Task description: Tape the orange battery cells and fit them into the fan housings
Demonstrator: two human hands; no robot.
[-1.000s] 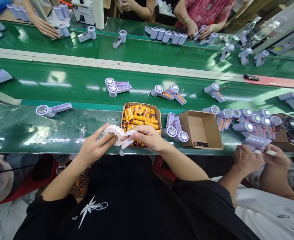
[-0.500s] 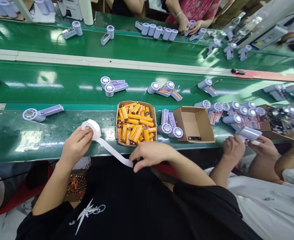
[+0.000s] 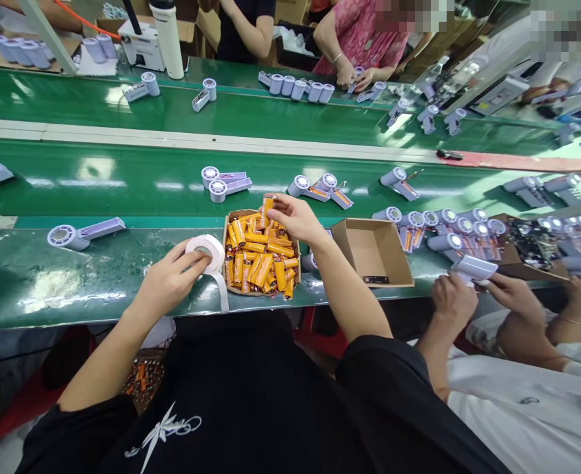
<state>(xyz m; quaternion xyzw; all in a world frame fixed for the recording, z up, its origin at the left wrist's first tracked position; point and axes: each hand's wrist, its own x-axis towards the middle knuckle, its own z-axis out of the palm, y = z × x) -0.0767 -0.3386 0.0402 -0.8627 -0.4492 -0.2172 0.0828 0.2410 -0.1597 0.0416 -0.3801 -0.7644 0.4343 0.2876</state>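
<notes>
The person wears a black T-shirt (image 3: 271,395) across the bottom centre, its short left sleeve (image 3: 85,424) and right sleeve (image 3: 389,372) wide, with a white, spiky, star-like emblem (image 3: 163,430) trailing thin curls at lower left.

Batteries (image 3: 255,255) in box (image 3: 298,253) on bench (image 3: 97,283), carton (image 3: 394,257) right, handheld fan (image 3: 66,237) left, conveyor (image 3: 162,194) behind

The bench (image 3: 18,283) is running beneath the left fingers (image 3: 197,262), carrying a casing (image 3: 64,238) to their left and a box (image 3: 238,289) just to their right. Rightward of the right fingers (image 3: 284,214), a half-hidden casing (image 3: 310,262), a carton (image 3: 374,243) and more casings (image 3: 441,242) are resting.
</notes>
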